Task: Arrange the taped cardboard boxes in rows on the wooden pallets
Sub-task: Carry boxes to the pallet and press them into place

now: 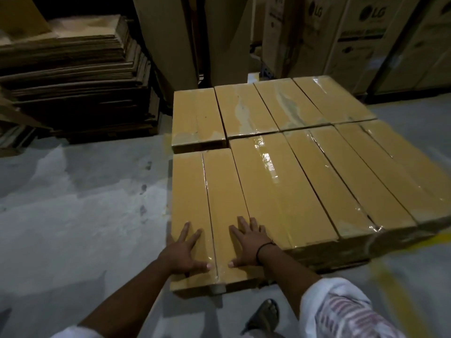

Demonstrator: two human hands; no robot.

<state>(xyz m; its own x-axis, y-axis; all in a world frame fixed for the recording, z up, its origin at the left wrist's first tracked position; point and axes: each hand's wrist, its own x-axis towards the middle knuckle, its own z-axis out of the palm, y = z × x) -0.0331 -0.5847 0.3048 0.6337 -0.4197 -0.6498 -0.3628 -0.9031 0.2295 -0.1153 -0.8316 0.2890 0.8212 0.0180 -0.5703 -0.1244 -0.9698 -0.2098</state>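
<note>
**Q:** Grips — state?
**A:** Both wide. My left hand [181,252] and right hand [249,245] lie flat with fingers spread, holding nothing. They rest on the near end of the front-left box [190,191], one on each side of its lengthwise seam.
**Q:** Boxes?
**A:** Taped, in two rows with long sides touching — near row [317,179], far row [244,111] right behind. Can't tell what's under them.
**Q:** Around?
**A:** Concrete floor [73,215], flattened cardboard stack [73,81] back left, LG cartons [366,32] back right.
</note>
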